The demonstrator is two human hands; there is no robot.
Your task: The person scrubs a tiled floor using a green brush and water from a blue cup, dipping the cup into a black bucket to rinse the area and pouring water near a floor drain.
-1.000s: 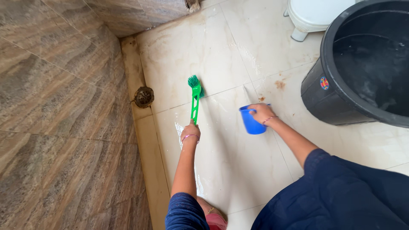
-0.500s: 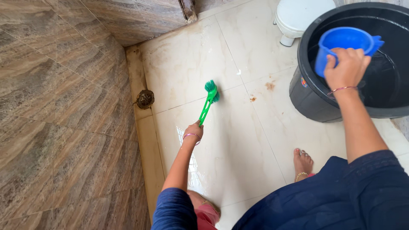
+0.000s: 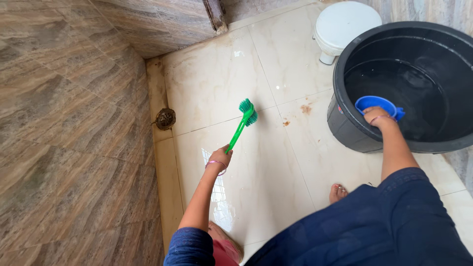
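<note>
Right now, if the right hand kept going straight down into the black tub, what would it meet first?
Most likely the water: the right hand holds the blue mug inside the black tub, though depth is unclear.

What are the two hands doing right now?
Left hand: closed on the green scrub brush handle.
Right hand: closed on the blue mug, inside the black tub.

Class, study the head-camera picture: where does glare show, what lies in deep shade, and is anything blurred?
Head view: bright glare streaks the wet floor tile beside the left hand; the black tub interior is dark, water barely readable around the blue mug; green brush is sharp; straight lines bow near edges.
</note>
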